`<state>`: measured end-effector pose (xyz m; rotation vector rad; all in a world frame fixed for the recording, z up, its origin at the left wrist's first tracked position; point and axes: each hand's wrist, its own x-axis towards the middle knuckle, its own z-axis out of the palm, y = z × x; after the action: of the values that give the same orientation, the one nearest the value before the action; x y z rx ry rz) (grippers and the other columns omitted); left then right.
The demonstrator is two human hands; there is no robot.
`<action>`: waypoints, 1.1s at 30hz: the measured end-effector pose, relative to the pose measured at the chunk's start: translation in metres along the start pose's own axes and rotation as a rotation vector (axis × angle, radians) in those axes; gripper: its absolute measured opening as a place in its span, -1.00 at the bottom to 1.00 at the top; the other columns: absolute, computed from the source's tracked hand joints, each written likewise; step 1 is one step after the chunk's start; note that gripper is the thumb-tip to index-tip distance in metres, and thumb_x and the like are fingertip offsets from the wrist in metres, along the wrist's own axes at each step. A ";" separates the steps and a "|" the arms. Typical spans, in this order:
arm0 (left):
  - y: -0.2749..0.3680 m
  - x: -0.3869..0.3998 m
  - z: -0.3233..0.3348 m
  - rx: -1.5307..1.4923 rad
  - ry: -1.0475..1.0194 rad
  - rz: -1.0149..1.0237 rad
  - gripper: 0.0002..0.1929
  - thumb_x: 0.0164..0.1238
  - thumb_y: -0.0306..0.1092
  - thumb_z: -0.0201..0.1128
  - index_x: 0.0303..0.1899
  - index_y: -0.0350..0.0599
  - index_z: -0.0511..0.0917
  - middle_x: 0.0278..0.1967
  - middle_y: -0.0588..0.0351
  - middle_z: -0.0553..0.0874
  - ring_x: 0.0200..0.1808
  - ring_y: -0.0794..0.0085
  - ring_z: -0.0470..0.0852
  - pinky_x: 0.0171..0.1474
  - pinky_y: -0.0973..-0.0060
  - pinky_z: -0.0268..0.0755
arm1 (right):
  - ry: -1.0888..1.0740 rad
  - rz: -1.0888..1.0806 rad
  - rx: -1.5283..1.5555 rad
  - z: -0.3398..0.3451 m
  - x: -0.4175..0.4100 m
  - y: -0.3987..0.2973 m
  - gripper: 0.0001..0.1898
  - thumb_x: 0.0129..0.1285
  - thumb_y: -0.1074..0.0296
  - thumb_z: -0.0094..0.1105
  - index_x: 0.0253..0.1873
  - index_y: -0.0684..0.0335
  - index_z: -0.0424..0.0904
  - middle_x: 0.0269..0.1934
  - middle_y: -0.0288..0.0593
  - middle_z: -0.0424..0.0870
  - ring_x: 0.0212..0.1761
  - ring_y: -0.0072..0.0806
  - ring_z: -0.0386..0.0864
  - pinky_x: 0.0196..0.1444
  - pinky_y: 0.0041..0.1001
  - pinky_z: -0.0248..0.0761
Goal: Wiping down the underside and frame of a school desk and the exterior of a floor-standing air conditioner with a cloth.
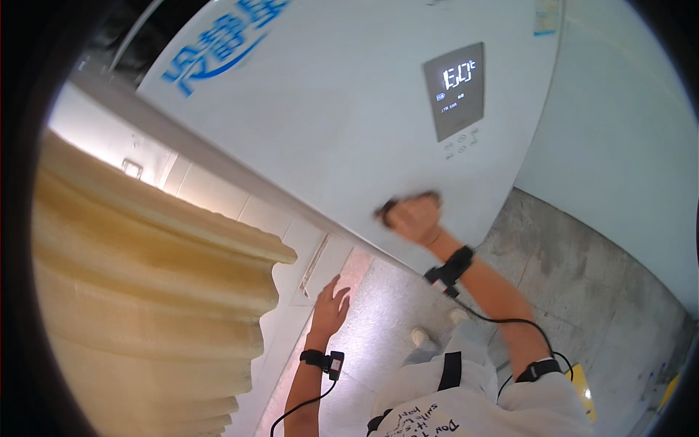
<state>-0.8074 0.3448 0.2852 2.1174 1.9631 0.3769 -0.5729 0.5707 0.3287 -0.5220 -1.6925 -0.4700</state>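
Note:
A tall white cabinet with a lit display, likely a floor-standing air conditioner (327, 120), rises before me. My right hand (416, 217) is pressed against its front panel below the display, curled around a dark brown cloth or pad (389, 212). Motion blur hides exactly what that item is. The grey display panel (457, 114) shows lit characters, with small button marks (462, 143) under it. Lower down and to the left, my left hand (329, 310) hangs in the air near the wall, its fingers apart and holding nothing.
A yellow pleated curtain (158, 284) fills the left side. A pale wall or panel (617, 136) stands to the right, above grey floor tiles (568, 262). A cable (508, 320) runs along my right arm from a wrist strap. Something yellow (583, 390) lies behind my right elbow.

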 end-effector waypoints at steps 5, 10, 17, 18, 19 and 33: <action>0.053 0.045 -0.051 0.131 0.238 0.079 -0.53 0.30 -0.33 0.03 0.23 -0.27 0.36 0.34 -0.24 0.22 0.34 -0.10 0.19 0.37 0.11 0.00 | -0.274 -0.172 0.220 -0.032 -0.087 -0.045 -0.90 0.06 0.31 0.11 -0.29 0.05 0.48 -0.41 -0.39 0.44 -0.39 -0.58 0.41 -0.40 -0.51 0.25; 0.090 0.058 -0.100 0.219 0.736 0.343 -0.32 0.37 -0.13 -0.06 0.38 -0.38 0.00 0.40 -0.37 -0.01 0.44 -0.13 -0.03 0.42 0.01 -0.19 | -0.222 0.014 0.285 -0.108 -0.054 -0.030 -0.87 0.01 0.30 0.17 -0.29 0.02 0.50 -0.39 -0.38 0.42 -0.36 -0.54 0.42 -0.35 -0.45 0.27; 0.142 0.082 -0.123 0.169 0.989 0.479 -0.01 0.32 0.06 0.00 0.38 -0.33 -0.52 0.43 -0.27 -0.31 0.46 -0.05 -0.16 0.43 0.02 -0.27 | 0.723 0.992 -0.022 -0.192 0.049 0.110 -0.84 0.23 0.35 0.20 -0.27 0.32 0.49 -0.37 -0.09 0.54 -0.34 -0.28 0.50 -0.26 -0.40 0.37; 0.144 0.083 -0.123 0.103 1.015 0.550 -0.02 0.32 0.03 0.00 0.38 -0.32 -0.53 0.42 -0.27 -0.32 0.45 -0.04 -0.16 0.43 0.02 -0.27 | 0.734 0.990 -0.030 -0.193 0.051 0.122 -0.84 0.23 0.35 0.20 -0.27 0.32 0.49 -0.37 -0.09 0.54 -0.34 -0.28 0.50 -0.26 -0.40 0.37; 0.147 0.087 -0.120 0.022 1.031 0.633 -0.02 0.31 0.01 0.00 0.38 -0.31 -0.54 0.42 -0.28 -0.32 0.45 -0.04 -0.17 0.43 0.03 -0.27 | 0.775 0.979 -0.110 -0.195 0.047 0.131 -0.84 0.24 0.35 0.19 -0.29 0.32 0.48 -0.39 -0.10 0.52 -0.37 -0.30 0.48 -0.28 -0.41 0.37; 0.150 0.080 -0.118 -0.077 0.976 0.717 -0.03 0.30 -0.06 -0.03 0.37 -0.27 -0.61 0.43 -0.26 -0.32 0.45 -0.03 -0.13 0.42 0.01 -0.26 | -0.078 0.337 0.475 -0.119 -0.041 -0.119 -0.71 -0.16 0.16 0.32 -0.28 0.08 0.55 -0.31 -0.26 0.50 -0.27 -0.34 0.52 -0.22 -0.37 0.36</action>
<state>-0.7016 0.4126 0.4495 2.8006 1.3146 1.8528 -0.5403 0.4023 0.3067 -0.4637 -1.6755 0.1970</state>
